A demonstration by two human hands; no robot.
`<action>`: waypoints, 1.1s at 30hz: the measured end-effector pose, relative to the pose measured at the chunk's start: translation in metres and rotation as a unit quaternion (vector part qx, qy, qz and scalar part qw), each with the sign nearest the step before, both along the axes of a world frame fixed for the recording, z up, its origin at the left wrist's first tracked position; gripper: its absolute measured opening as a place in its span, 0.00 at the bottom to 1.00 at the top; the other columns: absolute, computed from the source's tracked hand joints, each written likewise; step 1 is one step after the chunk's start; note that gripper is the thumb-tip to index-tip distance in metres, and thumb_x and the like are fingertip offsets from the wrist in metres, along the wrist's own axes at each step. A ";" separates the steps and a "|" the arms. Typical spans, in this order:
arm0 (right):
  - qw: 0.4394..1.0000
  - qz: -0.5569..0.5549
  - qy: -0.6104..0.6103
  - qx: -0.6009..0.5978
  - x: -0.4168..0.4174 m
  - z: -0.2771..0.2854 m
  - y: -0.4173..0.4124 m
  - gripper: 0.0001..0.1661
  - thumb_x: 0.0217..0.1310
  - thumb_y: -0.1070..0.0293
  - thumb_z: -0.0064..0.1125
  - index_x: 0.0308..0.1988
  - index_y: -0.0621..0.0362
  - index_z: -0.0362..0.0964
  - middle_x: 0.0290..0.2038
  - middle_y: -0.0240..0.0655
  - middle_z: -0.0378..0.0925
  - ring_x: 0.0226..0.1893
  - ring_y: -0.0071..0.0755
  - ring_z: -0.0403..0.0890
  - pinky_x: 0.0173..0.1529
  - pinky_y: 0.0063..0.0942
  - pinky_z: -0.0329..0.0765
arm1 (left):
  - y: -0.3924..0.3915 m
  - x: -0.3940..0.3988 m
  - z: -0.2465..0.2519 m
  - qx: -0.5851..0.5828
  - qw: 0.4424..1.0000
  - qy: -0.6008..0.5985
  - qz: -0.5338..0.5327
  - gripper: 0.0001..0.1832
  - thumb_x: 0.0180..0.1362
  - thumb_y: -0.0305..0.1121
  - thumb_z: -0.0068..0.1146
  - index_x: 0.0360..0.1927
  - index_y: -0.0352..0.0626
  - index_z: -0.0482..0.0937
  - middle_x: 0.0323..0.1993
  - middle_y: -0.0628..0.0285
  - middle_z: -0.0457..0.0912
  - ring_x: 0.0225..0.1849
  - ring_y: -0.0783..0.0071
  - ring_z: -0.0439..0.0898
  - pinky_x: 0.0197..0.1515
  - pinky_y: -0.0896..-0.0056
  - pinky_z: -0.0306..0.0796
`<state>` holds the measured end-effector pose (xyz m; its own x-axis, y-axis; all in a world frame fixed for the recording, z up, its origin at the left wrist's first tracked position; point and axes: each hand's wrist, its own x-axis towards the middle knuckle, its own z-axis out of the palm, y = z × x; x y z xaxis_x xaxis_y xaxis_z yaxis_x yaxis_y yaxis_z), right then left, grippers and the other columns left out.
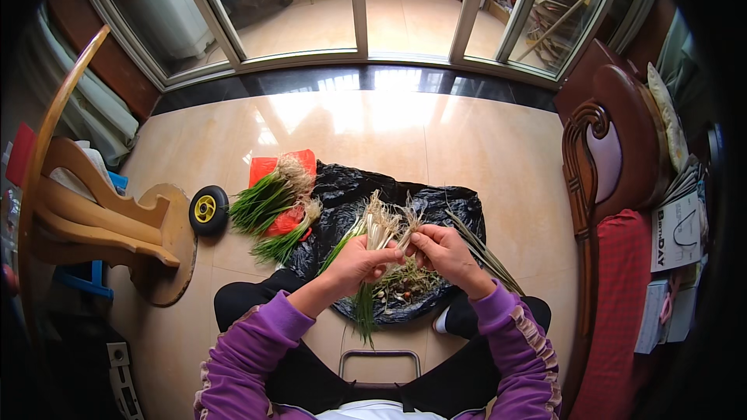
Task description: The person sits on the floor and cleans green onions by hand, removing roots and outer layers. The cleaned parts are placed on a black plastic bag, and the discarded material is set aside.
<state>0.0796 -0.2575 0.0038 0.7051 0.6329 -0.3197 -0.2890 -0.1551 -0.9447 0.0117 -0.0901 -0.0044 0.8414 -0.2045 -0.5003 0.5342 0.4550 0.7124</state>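
My left hand (365, 262) grips a bunch of thin spring onions (379, 221), white stems and stringy roots up, green leaves (366, 309) hanging below the hand. Close beside it, my right hand (446, 254) pinches a few root ends (410, 224) between thumb and fingers. Under both hands a black plastic bag (344, 181) lies spread on the floor, with a heap of leaf and root trimmings (408, 286) on it. To the left, a larger bundle of spring onions (262, 198) and a smaller bundle (295, 236) rest on a red plastic bag (262, 164).
Left of the bundles are a small black wheel with a yellow hub (208, 210) and a wooden stand (152, 245). Long dry stalks (487, 251) lie right of the heap. A carved wooden seat (583, 186) stands at right. Sliding glass doors (362, 11) are ahead.
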 end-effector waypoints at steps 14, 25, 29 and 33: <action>0.981 -0.055 -0.170 -0.078 -0.005 -0.023 0.008 0.10 0.48 0.69 0.56 0.27 0.67 0.70 0.20 0.34 0.74 0.20 0.18 0.72 0.25 0.18 0.70 | -0.007 -0.005 -0.006 0.146 0.982 -0.114 0.038 0.08 0.47 0.29 0.57 0.31 0.40 0.75 0.18 0.72 0.72 0.13 0.90 0.65 0.13 0.87 0.56; 0.947 -0.129 -0.262 -0.136 -0.012 -0.006 0.012 0.10 0.45 0.68 0.56 0.22 0.65 0.71 0.16 0.36 0.73 0.15 0.23 0.72 0.21 0.21 0.70 | -0.012 -0.006 -0.013 0.225 0.954 -0.177 0.084 0.05 0.48 0.27 0.54 0.28 0.38 0.77 0.17 0.73 0.71 0.18 0.88 0.66 0.21 0.85 0.60; 0.924 -0.145 -0.309 -0.173 -0.014 -0.007 0.016 0.09 0.44 0.67 0.55 0.21 0.63 0.71 0.16 0.39 0.73 0.16 0.32 0.75 0.23 0.25 0.71 | -0.013 -0.005 -0.031 0.324 0.897 -0.282 0.106 0.03 0.46 0.26 0.53 0.23 0.38 0.75 0.16 0.65 0.71 0.19 0.81 0.68 0.22 0.78 0.61; 0.901 -0.146 -0.360 -0.195 -0.013 -0.011 0.016 0.09 0.43 0.67 0.54 0.19 0.61 0.70 0.17 0.40 0.73 0.18 0.38 0.75 0.23 0.29 0.72 | -0.014 -0.002 -0.032 0.400 0.842 -0.350 0.090 0.04 0.44 0.26 0.53 0.20 0.37 0.72 0.16 0.58 0.69 0.19 0.71 0.69 0.23 0.72 0.62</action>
<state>0.0661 -0.2416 -0.0076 0.9366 0.3256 0.1297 0.2948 -0.5318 -0.7939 0.0098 -0.1041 -0.0365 0.9686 0.1254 0.2149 -0.1710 -0.2914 0.9412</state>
